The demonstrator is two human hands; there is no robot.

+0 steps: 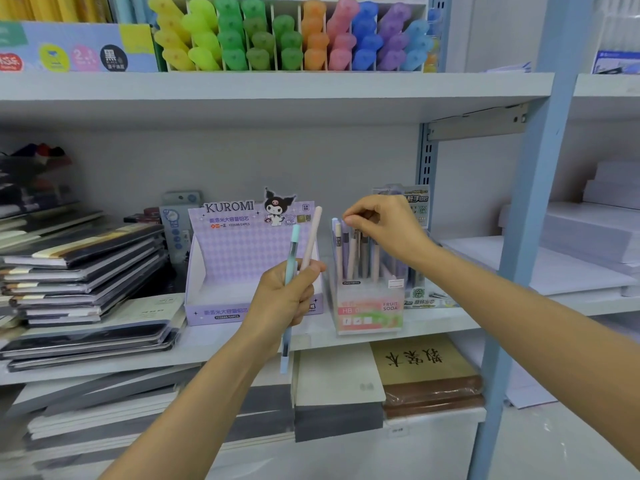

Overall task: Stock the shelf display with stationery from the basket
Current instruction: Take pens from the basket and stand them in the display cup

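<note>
My left hand [287, 296] is shut on two pens, a mint-green one [292, 251] and a pale pink one [311, 237], held upright in front of the shelf. A clear display box [367, 306] marked "Fruit Soda" stands on the middle shelf and holds several pastel pens upright. Over that box my right hand [384, 226] pinches the top of a purple pen [345, 233] that stands in it. No basket shows in this view.
A purple Kuromi cardboard display box [221, 271] stands left of the clear box. Stacked notebooks [83, 268] fill the shelf's left part. Coloured highlighters [287, 36] line the upper shelf. A blue upright post [526, 216] stands at right, with white paper stacks [588, 244] beyond.
</note>
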